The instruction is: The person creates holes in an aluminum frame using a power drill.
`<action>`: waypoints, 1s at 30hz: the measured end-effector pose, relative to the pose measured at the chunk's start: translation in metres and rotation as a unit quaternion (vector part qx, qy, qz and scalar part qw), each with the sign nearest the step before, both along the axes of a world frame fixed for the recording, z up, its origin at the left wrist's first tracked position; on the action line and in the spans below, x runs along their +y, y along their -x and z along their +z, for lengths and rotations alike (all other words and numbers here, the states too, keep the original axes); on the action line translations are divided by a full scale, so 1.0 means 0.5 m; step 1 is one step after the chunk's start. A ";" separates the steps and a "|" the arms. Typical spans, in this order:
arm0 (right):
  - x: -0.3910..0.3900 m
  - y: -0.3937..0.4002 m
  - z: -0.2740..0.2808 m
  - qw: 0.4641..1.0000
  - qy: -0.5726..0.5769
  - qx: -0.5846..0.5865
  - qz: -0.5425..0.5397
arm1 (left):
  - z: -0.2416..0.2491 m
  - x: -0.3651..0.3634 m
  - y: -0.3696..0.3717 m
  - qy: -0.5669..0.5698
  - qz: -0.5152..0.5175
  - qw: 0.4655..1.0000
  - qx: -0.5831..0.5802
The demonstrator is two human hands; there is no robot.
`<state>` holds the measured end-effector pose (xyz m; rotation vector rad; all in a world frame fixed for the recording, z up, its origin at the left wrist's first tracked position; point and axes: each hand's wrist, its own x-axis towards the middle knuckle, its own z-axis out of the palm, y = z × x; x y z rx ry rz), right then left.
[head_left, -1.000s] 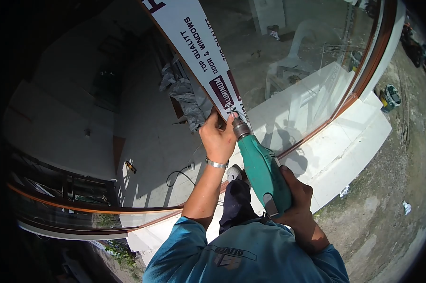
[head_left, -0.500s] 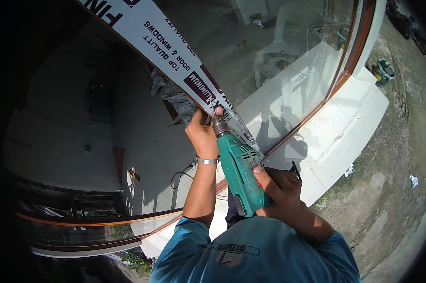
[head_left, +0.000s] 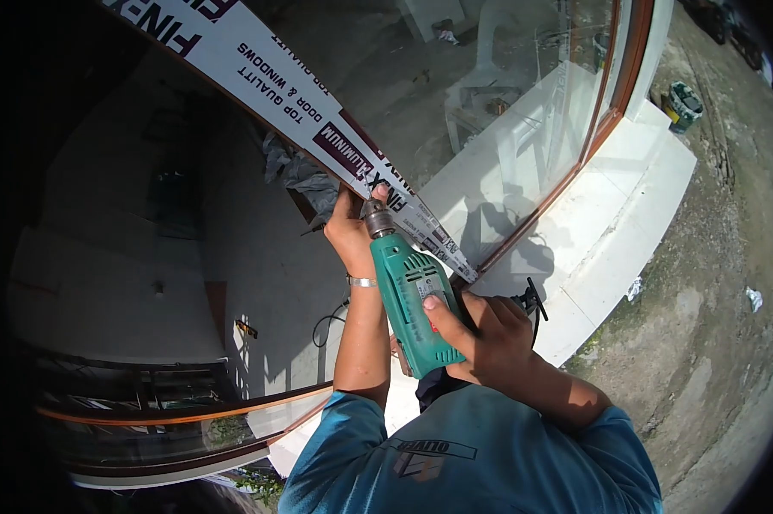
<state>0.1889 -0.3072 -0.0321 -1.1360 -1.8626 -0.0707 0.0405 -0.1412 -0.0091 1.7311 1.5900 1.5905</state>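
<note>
**Green drill in right hand, chuck at edge of film-wrapped frame**

Drill: green body, vent slots, pale label, small red spot near the right thumb. Metal chuck points up and away, just beside the frame's near edge. Drill sits in front of the torso, about mid-view, tilted. Wrapped frame: long, white film, dark maroon print reading "ALUMINUM" and "DOOR & WINDOWS", slanting from upper left down to the rail. Bit contact is too small and blocked to tell.

Around: glass pane right of the frame, white chair behind it. Brown rail runs along a white ledge; bucket on rough ground beyond. Grey crumpled sheeting left of the frame, black cable on the floor. Left hand and chuck block the drilling spot; right hand hides the drill's grip.

Right hand is wrapped round the drill's grip, thumb along its body, elbow bent. Left hand pinches the frame edge, thumb on the film by the chuck, other fingers partly hidden; arm reaches forward, metal band at wrist.
</note>
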 end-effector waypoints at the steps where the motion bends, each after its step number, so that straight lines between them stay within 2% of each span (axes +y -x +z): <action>1: -0.001 0.002 0.003 1.000 0.000 0.000 -0.003 | 0.007 -0.004 -0.001 0.011 -0.003 1.000 -0.004; 6: -0.013 0.006 0.048 0.999 0.030 -0.020 0.012 | 0.006 -0.005 0.002 0.026 -0.014 0.999 -0.018; 10: -0.018 0.004 0.052 0.998 0.035 -0.044 -0.015 | 0.003 -0.006 -0.006 -0.013 -0.055 0.995 -0.079; 12: -0.010 -0.003 0.059 0.996 0.081 0.035 0.011 | 0.005 -0.005 -0.006 0.006 -0.060 0.993 -0.105; 13: -0.004 -0.003 0.067 0.996 0.080 0.036 0.009 | 0.019 -0.014 -0.007 0.024 -0.039 0.998 -0.048; 14: -0.001 0.005 0.078 0.996 0.087 0.024 0.012 | 0.013 -0.015 0.004 0.021 -0.041 0.998 -0.047; 16: 0.012 -0.002 0.101 0.996 0.090 0.017 0.011 | -0.016 0.006 0.019 0.013 -0.068 0.990 -0.121; 17: 0.019 -0.017 0.112 0.987 0.122 0.096 0.041 | -0.020 0.010 0.027 0.020 -0.096 0.988 -0.121; 19: 0.033 -0.069 0.145 0.942 0.220 0.233 0.103 | -0.028 0.025 0.035 -0.017 -0.095 0.992 -0.087; 20: 0.060 -0.091 0.130 0.920 0.182 0.311 0.154 | -0.032 0.024 0.036 -0.048 -0.096 0.993 -0.055; 22: 0.093 -0.155 0.168 0.800 0.376 0.429 0.185 | -0.027 0.019 0.036 -0.008 -0.084 0.994 -0.073; 23: 0.117 -0.185 0.169 0.758 0.453 0.449 0.137 | -0.024 0.019 0.036 -0.007 -0.092 0.993 -0.066; 24: 0.146 -0.198 0.146 0.735 0.428 0.500 0.161 | -0.021 0.020 0.037 -0.007 -0.101 0.993 -0.058; 26: 0.202 -0.235 0.101 0.626 0.455 0.569 0.280 | -0.019 0.022 0.037 -0.029 -0.096 0.994 -0.051; 27: 0.211 -0.238 0.077 0.623 0.456 0.568 0.287 | -0.015 0.019 0.037 -0.010 -0.094 0.994 -0.053; 29: 0.222 -0.233 0.046 0.571 0.454 0.601 0.328 | -0.012 0.016 0.036 0.008 -0.087 0.995 -0.052; 30: 0.218 -0.223 0.028 0.566 0.456 0.600 0.334 | -0.012 0.013 0.037 0.008 -0.081 0.996 -0.047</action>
